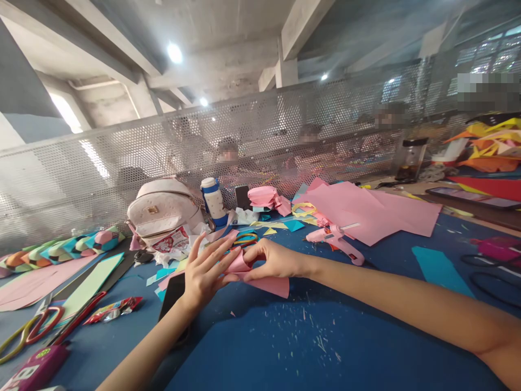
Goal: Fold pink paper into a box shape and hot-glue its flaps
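A piece of pink paper point(271, 284), curled at its upper end, is held between my hands above the blue table. My right hand point(279, 262) pinches the curled part between thumb and bent fingers. My left hand point(205, 274) grips the paper's left side with its thumb beneath and its long fingers stretched over it. Just behind the fingers, yellow-handled scissors point(246, 239) are partly covered. A dark phone-like object point(173, 296) lies under my left wrist. The pink glue gun point(336, 240) rests on its side beyond my right forearm.
Pink sheets point(366, 209) spread at the back right, with a blue paper strip point(442, 270) nearer. A pale backpack point(163, 209) and white-blue bottle point(214, 201) stand before the perforated metal screen point(101, 168). Red-handled scissors point(44, 323) lie left. Paper scraps litter the blue table point(260, 353).
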Motion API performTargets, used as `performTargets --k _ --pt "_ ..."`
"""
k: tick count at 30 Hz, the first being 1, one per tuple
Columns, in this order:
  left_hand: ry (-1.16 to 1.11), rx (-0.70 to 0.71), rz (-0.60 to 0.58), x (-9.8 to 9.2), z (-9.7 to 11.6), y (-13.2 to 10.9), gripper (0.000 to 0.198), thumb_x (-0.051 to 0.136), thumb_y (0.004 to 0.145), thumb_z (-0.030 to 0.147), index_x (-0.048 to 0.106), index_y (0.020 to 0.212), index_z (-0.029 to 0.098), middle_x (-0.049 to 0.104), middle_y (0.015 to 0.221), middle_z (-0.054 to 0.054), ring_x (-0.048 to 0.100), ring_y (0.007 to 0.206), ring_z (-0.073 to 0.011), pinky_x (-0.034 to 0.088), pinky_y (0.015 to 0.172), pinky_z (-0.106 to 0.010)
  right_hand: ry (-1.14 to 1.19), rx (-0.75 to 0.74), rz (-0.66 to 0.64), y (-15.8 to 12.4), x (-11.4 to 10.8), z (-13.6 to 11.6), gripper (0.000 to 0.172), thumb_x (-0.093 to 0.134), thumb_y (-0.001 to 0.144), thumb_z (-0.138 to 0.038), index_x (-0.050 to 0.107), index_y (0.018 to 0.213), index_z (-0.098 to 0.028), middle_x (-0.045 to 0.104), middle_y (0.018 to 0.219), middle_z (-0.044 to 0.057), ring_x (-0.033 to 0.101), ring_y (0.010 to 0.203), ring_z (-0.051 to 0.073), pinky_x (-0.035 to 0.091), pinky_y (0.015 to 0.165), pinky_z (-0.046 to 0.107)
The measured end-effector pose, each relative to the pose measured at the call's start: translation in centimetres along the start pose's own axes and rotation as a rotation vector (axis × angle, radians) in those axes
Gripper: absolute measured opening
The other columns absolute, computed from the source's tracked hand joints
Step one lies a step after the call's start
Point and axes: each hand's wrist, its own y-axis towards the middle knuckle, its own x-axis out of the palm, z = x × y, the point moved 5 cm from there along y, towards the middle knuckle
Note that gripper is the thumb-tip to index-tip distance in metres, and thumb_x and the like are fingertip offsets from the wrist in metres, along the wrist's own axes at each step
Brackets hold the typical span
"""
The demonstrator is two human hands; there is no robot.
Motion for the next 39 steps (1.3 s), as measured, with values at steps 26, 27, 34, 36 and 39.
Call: performTargets --k 26,27,34,36,39 --pt "-0.997 -0.685 -0.311 3.0 0.2 1.1 0.027 0.051 0.091 0.042 0.06 0.082 0.019 0.067 0.093 -0.007 0.062 0.092 -0.0221 0.049 0.085 -0.034 -0.872 -0.094 0.031 -0.6 -2.9 -1.2 0.004 0.071 0.081 -0.023 0.07 0.077 -0.022 0.069 0.078 -0.002 0.057 0.079 0.016 0.034 0.07 0.029" --pt "-0.99 -0.678 -0.321 3.0 0.1 1.1 0.028 0.052 0.091 0.042 0.06 0.077 0.019 0.066 0.087 -0.006 0.062 0.089 -0.0215 0.048 0.083 -0.034 -0.894 -0.123 0.009 -0.6 -2.9 -1.4 0.003 0.07 0.083 -0.023 0.07 0.08 -0.022 0.069 0.079 -0.001 0.056 0.081 0.017 0.034 0.073 0.03" --pt "-0.899 -0.644 -0.354 2.8 0.5 1.1 0.026 0.053 0.091 0.039 0.063 0.077 0.019 0.065 0.082 -0.004 0.059 0.082 -0.0194 0.045 0.08 -0.032 -0.999 -0.161 -0.031 -0.7 -2.3 -2.0 0.008 0.067 0.087 -0.03 0.069 0.087 -0.022 0.066 0.081 0.0 0.052 0.085 0.018 0.032 0.078 0.033" --pt "-0.867 -0.64 -0.349 2.7 0.8 1.3 0.025 0.053 0.091 0.038 0.063 0.078 0.018 0.065 0.083 -0.004 0.059 0.082 -0.0191 0.044 0.08 -0.032 -1.02 -0.175 -0.039 -0.7 -2.1 -2.2 0.007 0.067 0.087 -0.028 0.069 0.086 -0.022 0.066 0.082 0.0 0.052 0.085 0.018 0.032 0.078 0.033" --pt "-0.829 -0.648 -0.351 2.5 1.2 1.6 0.025 0.052 0.091 0.035 0.062 0.076 0.018 0.065 0.082 -0.004 0.059 0.082 -0.0184 0.043 0.079 -0.03 -1.046 -0.184 -0.045 -0.7 -2.0 -2.4 0.005 0.067 0.086 -0.026 0.068 0.084 -0.022 0.065 0.082 0.0 0.052 0.086 0.019 0.032 0.077 0.032"
